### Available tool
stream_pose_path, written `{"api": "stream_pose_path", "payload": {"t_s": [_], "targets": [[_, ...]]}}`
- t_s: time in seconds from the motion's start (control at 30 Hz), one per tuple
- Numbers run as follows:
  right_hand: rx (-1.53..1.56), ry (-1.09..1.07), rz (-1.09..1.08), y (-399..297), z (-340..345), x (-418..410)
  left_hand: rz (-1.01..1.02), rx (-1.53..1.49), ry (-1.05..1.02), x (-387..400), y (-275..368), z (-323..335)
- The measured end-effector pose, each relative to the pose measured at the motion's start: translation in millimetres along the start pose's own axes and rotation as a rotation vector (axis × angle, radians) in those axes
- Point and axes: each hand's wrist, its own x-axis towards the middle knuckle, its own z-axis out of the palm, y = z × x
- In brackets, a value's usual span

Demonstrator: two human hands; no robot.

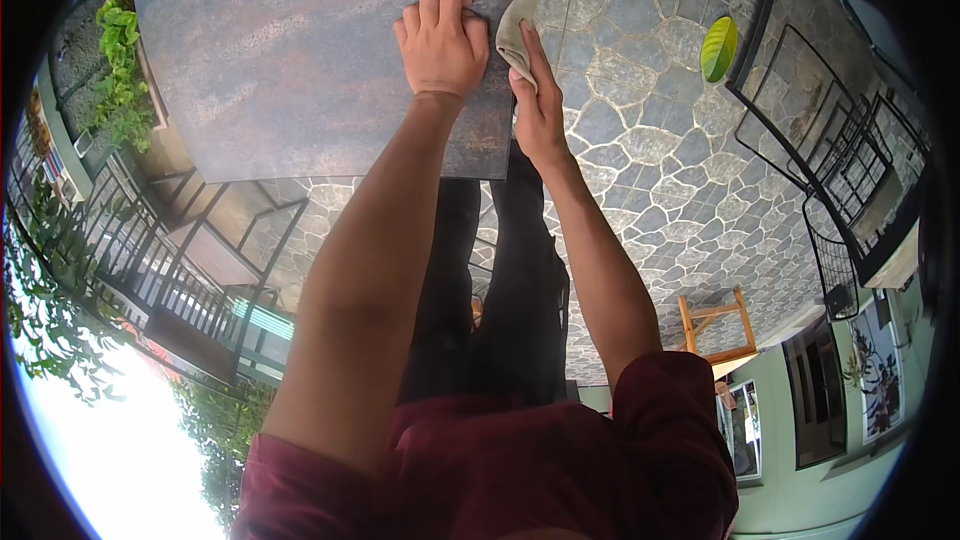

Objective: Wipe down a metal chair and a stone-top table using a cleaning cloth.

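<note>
A tabletop (315, 75) with a mottled grey-brown surface and a thin dark edge lies before me. My left hand (444, 45) rests on it near its right edge, fingers curled down; whether something is under them I cannot tell. Just past that edge, my right hand (538, 97) holds a folded beige cloth (514, 34) against the side of the tabletop, the thumb on the near end of the cloth and the fingers on its outer face.
Stone-patterned floor tiles (637, 127) lie to the right. A yellow-green leaf (718, 49) is beside a black metal rack (787, 157). A wooden stool (718, 322) stands nearer the house wall. Metal railings (172, 262) and green plants (120, 75) are at the left.
</note>
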Motion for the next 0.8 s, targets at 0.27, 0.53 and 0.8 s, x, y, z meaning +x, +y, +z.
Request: {"api": "stream_pose_path", "payload": {"t_s": [0.27,0.53,0.8], "targets": [[-0.051,-0.103,0.087,1,1,-85,0.039,-0.307,0.146,2,-1,-1],[0.02,-0.032,0.097,7,15,-146,0.006,-0.123,0.063,4,7,-14],[-0.129,0.22,0.216,-1,52,-155,0.004,-0.358,-0.012,6,-4,-18]]}}
